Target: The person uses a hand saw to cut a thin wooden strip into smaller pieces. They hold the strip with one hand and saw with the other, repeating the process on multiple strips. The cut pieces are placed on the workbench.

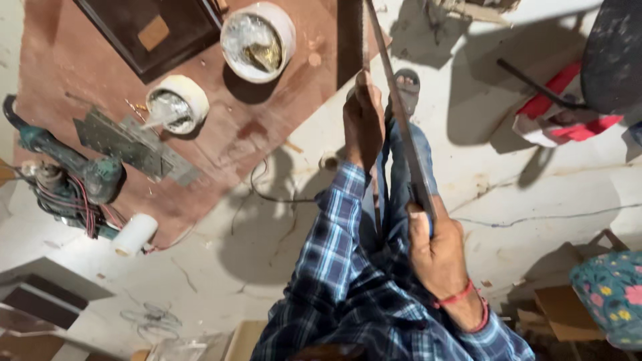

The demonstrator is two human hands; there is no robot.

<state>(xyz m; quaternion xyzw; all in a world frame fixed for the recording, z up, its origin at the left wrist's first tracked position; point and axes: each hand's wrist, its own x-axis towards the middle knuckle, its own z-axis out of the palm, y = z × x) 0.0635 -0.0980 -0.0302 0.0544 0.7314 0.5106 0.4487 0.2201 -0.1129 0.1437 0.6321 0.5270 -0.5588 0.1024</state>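
Strip (401, 127): long, thin, dark, prob. metal or wood, held upright over the floor (535, 174) w/ our foot (406, 87) below. Left hand (362, 124) clasps upper part, right hand (435, 251) closed on lower end. We judge it stiff, light, edges maybe sharp; grip flats, hands apart.
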